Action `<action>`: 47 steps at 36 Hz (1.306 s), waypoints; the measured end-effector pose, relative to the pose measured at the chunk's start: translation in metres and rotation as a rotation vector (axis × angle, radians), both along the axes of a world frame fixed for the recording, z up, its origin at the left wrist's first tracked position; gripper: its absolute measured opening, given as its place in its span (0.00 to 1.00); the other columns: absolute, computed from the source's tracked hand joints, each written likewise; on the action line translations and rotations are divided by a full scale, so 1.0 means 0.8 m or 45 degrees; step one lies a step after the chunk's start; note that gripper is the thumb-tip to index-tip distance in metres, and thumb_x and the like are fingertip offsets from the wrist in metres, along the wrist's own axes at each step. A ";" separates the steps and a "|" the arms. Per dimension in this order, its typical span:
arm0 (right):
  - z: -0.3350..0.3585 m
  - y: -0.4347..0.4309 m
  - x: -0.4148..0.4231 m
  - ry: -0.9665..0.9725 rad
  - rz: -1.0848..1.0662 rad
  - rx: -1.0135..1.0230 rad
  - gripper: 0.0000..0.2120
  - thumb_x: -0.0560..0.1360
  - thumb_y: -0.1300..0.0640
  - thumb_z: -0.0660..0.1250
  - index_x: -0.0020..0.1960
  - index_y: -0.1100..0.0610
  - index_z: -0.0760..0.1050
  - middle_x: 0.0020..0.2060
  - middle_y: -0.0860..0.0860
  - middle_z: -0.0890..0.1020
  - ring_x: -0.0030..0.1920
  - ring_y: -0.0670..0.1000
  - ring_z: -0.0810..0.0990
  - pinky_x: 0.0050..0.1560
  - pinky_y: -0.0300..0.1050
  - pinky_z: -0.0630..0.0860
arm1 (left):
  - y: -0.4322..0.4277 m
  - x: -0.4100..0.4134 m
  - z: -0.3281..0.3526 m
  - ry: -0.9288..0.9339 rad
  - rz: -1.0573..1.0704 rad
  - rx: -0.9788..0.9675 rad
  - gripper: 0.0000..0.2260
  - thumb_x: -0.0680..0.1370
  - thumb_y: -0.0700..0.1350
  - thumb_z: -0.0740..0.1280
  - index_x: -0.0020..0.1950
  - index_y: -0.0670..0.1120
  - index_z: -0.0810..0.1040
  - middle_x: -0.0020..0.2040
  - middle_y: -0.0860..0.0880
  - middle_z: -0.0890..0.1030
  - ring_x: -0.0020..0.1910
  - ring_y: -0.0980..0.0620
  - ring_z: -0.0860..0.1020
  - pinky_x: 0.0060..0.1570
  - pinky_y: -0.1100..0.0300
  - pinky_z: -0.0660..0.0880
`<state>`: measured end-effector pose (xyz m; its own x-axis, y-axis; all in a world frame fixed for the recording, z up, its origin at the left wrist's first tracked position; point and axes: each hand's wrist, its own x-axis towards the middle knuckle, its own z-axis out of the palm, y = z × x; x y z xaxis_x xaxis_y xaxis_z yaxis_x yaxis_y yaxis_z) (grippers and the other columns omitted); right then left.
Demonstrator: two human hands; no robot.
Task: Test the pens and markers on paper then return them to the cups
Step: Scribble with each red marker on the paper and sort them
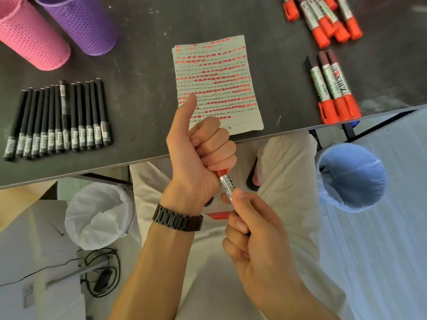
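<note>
A: Item one, what you hold?

B: One red marker [225, 184], near the desk [143, 93] edge, above your lap. Your left hand [198, 155] has its grip closed in a fist round the red cap end, thumb up. Your right hand [256, 229] pinches the labelled barrel, grip narrow and holding.

A: Paper?

B: One sheet [217, 86], centre of the desk, covered in rows of red dashes and dark scribble.

A: Cups?

B: Two perforated cups, far left: one pink cup [32, 35], one purple cup [85, 21], just beside each other.

A: Stock on the desk?

B: A row of black pens [60, 121], left, lying side by side. Three red-capped markers [332, 88], right, near the edge. A further heap of red-capped markers [323, 17], far right.

A: Off the desk?

B: One white-lined bin [99, 215], lower left; one blue-lined bin [351, 176], right.
</note>
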<state>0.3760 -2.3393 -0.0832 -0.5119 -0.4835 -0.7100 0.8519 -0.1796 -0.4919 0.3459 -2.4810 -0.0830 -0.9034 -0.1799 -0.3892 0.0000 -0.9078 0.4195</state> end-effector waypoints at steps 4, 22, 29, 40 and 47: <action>0.004 0.000 -0.001 -0.015 -0.023 0.016 0.08 0.70 0.50 0.71 0.34 0.52 0.81 0.25 0.47 0.64 0.22 0.44 0.58 0.20 0.35 0.58 | 0.005 -0.001 0.000 -0.020 0.021 0.000 0.28 0.81 0.62 0.55 0.25 0.52 0.53 0.22 0.55 0.52 0.20 0.57 0.50 0.18 0.65 0.48; -0.027 0.007 -0.067 0.757 0.481 0.134 0.09 0.75 0.46 0.73 0.44 0.52 0.83 0.27 0.49 0.76 0.23 0.44 0.64 0.24 0.34 0.62 | -0.010 0.036 0.001 -0.204 0.168 -0.985 0.15 0.83 0.48 0.60 0.40 0.43 0.78 0.39 0.47 0.80 0.36 0.49 0.78 0.38 0.60 0.76; -0.050 0.043 -0.108 1.169 0.825 0.416 0.06 0.72 0.44 0.73 0.49 0.40 0.83 0.38 0.46 0.85 0.40 0.49 0.84 0.43 0.45 0.79 | 0.004 0.079 -0.056 -0.447 -0.155 -1.361 0.11 0.79 0.58 0.66 0.46 0.54 0.84 0.41 0.46 0.83 0.38 0.51 0.79 0.38 0.64 0.75; -0.035 0.042 -0.139 1.033 0.337 0.232 0.04 0.75 0.63 0.74 0.49 0.58 0.82 0.32 0.50 0.82 0.30 0.45 0.77 0.33 0.35 0.74 | 0.058 0.060 -0.071 -0.454 -0.223 -0.870 0.17 0.75 0.58 0.63 0.48 0.50 0.87 0.34 0.49 0.81 0.31 0.54 0.74 0.33 0.66 0.72; -0.049 0.036 -0.125 1.262 0.532 0.483 0.09 0.78 0.53 0.72 0.56 0.46 0.79 0.45 0.42 0.86 0.47 0.44 0.85 0.47 0.32 0.78 | 0.072 0.035 -0.069 -0.392 -0.291 -0.906 0.17 0.76 0.63 0.59 0.43 0.59 0.85 0.37 0.46 0.85 0.31 0.53 0.76 0.37 0.58 0.72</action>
